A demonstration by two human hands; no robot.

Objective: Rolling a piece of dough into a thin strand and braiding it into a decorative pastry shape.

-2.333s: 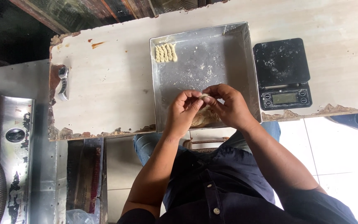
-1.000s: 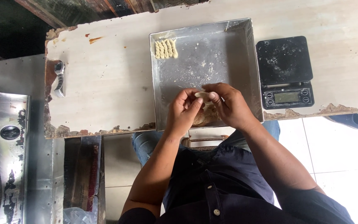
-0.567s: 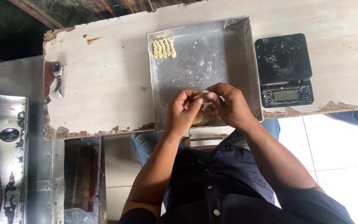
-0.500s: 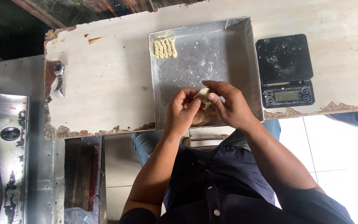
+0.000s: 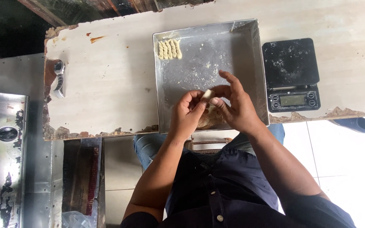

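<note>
Worn and chipped along its near edge, the pale desk (image 5: 106, 80) carries everything you are working with, and white floor tiles (image 5: 343, 156) show below it beside your knees. Your left hand (image 5: 187, 115) and right hand (image 5: 237, 107) meet over the near edge of the tray (image 5: 208, 59), close together, and between them you pinch a small pale dough piece (image 5: 208, 94): left thumb and forefinger close on one end, right fingertips (image 5: 214, 101) on the other, with the remaining right fingers spread and lifted toward the tray's middle. Just under your hands, at the tray's near edge, lies a dough lump (image 5: 208, 120), mostly hidden by your palms, so you cannot tell its full shape. That tray is a square metal one, dusted with flour, sitting at the middle of the desk with its near rim at the desk's near edge. In its far left corner a short row of twisted dough sticks (image 5: 169, 49) lies side by side, touching each other, well apart from your hands. Just right of the tray, apart from it, stands a black scale (image 5: 290, 63) with its display toward the near edge. Close to the desk's left edge rests a small metal tool (image 5: 58, 78). Left of the desk stands a steel machine (image 5: 5, 139).
</note>
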